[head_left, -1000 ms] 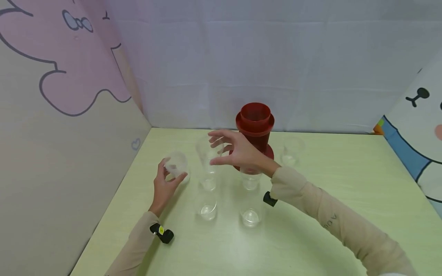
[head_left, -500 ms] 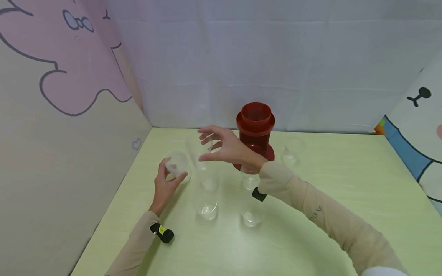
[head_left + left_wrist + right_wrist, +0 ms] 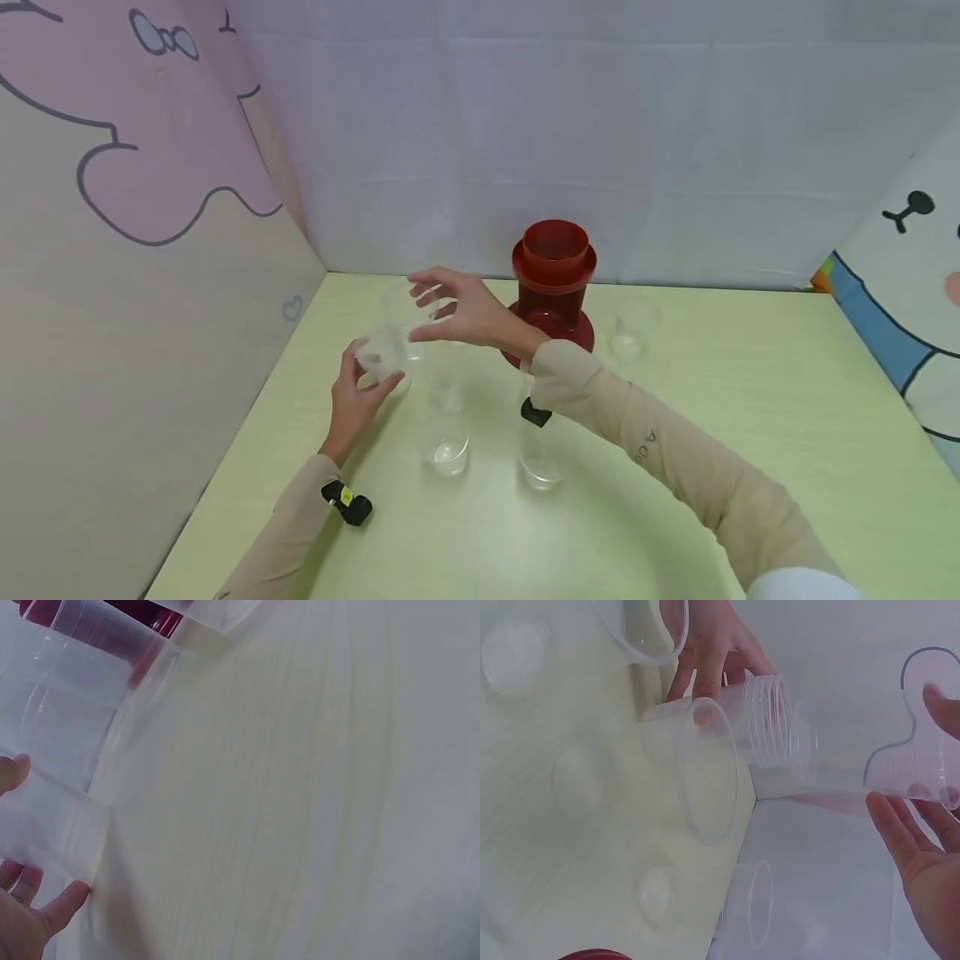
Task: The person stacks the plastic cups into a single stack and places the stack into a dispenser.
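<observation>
My left hand [image 3: 354,404] grips a stack of clear plastic cups [image 3: 381,354] standing on the table at the left. In the right wrist view, several nested rims show on that stack [image 3: 765,720], with the left hand [image 3: 718,641] around its side. My right hand [image 3: 468,310] holds a single clear plastic cup [image 3: 399,310] in the air. The bottom of this cup [image 3: 847,742] faces the stack's mouth, very close to it. Whether the two touch I cannot tell. The left wrist view shows left fingertips [image 3: 66,906] on the stack's lower wall.
Several clear cups stand apart on the table, among them a front left cup [image 3: 448,457], a front right cup [image 3: 542,471] and a back right cup [image 3: 628,343]. A red cup-shaped stack [image 3: 555,267] on a round red base is near the back wall, partly behind the right forearm.
My right hand has moved left with its clear cup, from beside the red stack to above the cup stack. The left hand has kept its place on the stack.
</observation>
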The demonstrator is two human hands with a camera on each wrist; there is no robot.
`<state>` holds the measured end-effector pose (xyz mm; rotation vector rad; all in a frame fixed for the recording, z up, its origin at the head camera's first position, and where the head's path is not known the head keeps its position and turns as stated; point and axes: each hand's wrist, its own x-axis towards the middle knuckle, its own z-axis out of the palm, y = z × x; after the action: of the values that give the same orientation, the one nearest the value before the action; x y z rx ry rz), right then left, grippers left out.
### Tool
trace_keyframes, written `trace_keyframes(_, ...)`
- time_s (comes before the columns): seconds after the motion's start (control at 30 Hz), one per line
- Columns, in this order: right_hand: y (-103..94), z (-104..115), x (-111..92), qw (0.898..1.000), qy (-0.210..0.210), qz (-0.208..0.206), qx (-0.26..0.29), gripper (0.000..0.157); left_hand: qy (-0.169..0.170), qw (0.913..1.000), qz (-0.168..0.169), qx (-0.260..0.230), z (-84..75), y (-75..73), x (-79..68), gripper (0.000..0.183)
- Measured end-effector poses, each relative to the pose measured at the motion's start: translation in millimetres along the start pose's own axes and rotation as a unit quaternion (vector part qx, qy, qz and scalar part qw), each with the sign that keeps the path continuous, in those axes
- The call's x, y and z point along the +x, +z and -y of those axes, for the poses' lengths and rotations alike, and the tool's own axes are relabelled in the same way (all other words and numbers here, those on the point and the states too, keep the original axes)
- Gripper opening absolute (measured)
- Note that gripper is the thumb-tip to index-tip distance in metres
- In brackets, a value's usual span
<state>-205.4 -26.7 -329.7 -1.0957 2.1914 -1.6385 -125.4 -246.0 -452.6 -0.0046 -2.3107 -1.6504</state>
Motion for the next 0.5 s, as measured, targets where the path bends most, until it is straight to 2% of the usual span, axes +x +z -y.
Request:
trace_keyframes(0.3,7.7,-4,13,1.000,0.005,-0.013,-0.005,0.066,-0.008,0.9998,0.016,0.007,-2.5,1.8,-0.8,0.074)
trace_keyframes(0.5,16.2,-3,24,1.000,-0.003,-0.014,-0.003,0.066,0.005,0.9998,0.009,0.016,-2.9,-1.4,0.1,0.072)
